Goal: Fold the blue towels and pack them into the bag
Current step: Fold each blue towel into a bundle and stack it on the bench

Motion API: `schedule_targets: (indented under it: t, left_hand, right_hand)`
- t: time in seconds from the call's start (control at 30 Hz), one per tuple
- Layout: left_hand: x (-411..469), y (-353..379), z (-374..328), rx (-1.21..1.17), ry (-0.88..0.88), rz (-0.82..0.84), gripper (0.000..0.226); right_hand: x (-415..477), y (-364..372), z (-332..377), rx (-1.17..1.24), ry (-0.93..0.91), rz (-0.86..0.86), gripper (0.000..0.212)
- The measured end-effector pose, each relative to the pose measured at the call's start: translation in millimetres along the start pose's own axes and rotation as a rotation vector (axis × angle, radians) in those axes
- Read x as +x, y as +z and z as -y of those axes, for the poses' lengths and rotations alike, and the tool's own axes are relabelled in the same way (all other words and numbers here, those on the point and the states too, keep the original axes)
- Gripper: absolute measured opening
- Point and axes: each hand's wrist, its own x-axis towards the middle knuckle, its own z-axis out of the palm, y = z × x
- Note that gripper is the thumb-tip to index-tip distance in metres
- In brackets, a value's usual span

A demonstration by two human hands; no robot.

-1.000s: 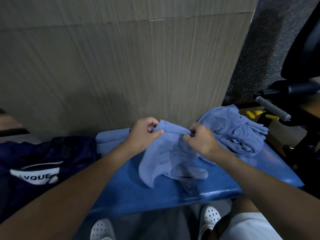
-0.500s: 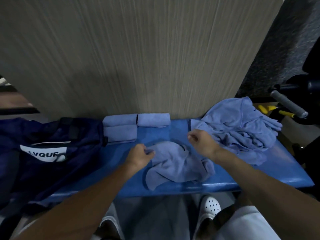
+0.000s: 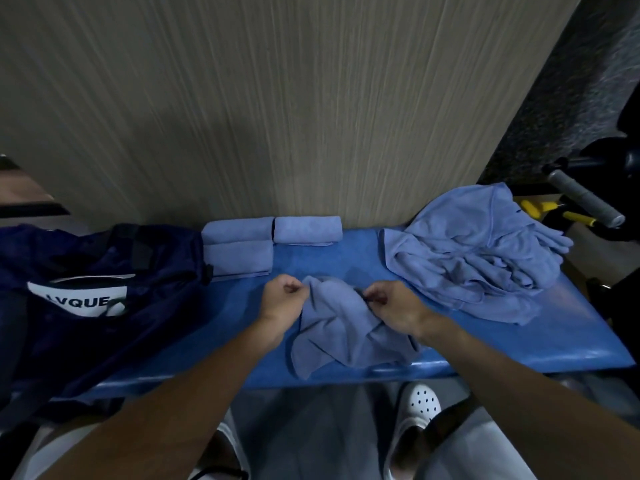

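Blue cloth, one crumpled towel (image 3: 339, 327): left hand (image 3: 282, 299) and right hand (image 3: 391, 306) each pinch its far edge, equally near. Edge runs 9 to 3; body trails to 6 on the bench (image 3: 540, 344). Three folded towels (image 3: 239, 259) at 11. One loose pile (image 3: 478, 258) at 2, count indeterminate. One bag (image 3: 104, 258) at 9.

Wood-grain wall (image 3: 277, 98) behind blue bench (image 3: 349, 259).

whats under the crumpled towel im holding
The blue bench lies under the crumpled towel and shows around it. The left hand and right hand pinch its far edge. Whatever else sits beneath the cloth is covered.
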Motion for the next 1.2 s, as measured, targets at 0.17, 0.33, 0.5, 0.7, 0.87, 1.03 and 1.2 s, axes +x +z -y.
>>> schedule_targets:
  t: [0.17,0.33,0.5,0.7,0.87,1.03,1.2]
  left_hand:
    - [-4,2,-3,-0.077,0.032,-0.018,0.01]
    - [2,-16,-25,-0.118,0.192,-0.158,0.014]
    - [3,-37,-67,-0.145,0.352,-0.337,0.009]
    - [-11,-32,-64,-0.122,0.365,-0.259,0.015]
    - [-10,-24,-16,0.011,0.266,-0.198,0.009]
    - [-4,-28,-4,0.077,0.273,-0.176,0.009]
    - [0,-33,-5,0.062,0.262,-0.149,0.011]
  right_hand:
    - [-2,2,-1,-0.1,0.017,0.043,0.038]
    - [-1,-12,8,-0.049,-0.001,-0.308,0.033]
    - [-5,-36,30,0.193,-0.108,-0.59,0.02]
    - [-20,-28,48,0.308,-0.008,-0.184,0.028]
    - [-28,-4,21,0.264,0.111,-0.064,0.037]
    - [-19,4,10,0.374,0.109,-0.083,0.02]
    - [-14,14,15,0.37,0.107,0.022,0.029]
